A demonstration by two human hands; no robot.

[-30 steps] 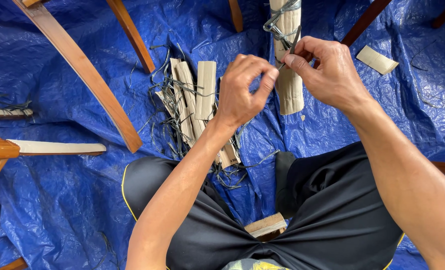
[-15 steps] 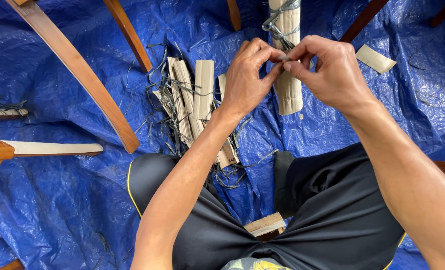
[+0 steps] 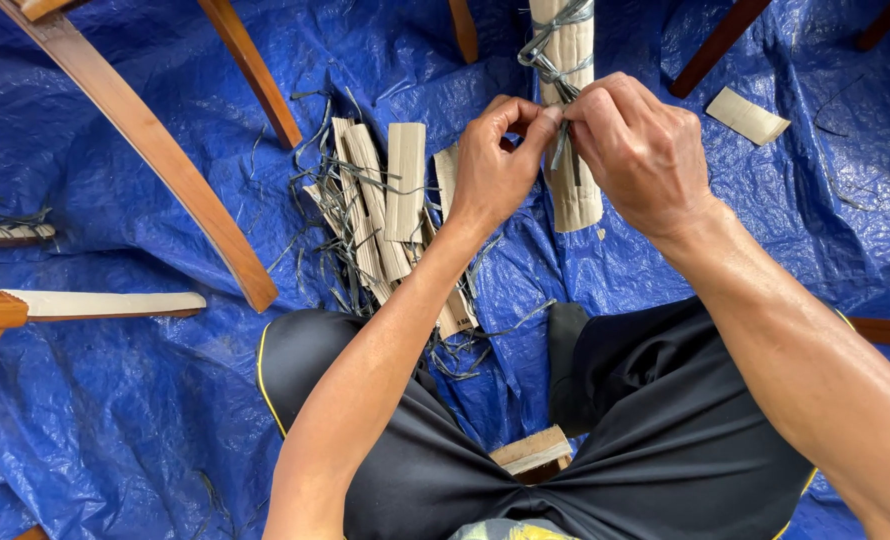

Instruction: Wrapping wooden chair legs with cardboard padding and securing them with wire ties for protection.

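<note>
Untying the grey plastic strap point(image 3: 557, 70) from a cardboard-wrapped leg point(image 3: 570, 120) above the blue tarp point(image 3: 115, 400): left hand point(image 3: 495, 165) and right hand point(image 3: 640, 150) both pinch its knot closed-fingered; loosening likely needs a firm pull.

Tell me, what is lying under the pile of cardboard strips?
Under the cardboard strips lie loose grey straps on the blue tarp. What is beneath the tarp is covered.

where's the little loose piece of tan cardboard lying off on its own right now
In the head view, the small tan cardboard piece lies flat on the blue tarp at upper right, beyond the right hand, just below a dark wooden leg.
</note>
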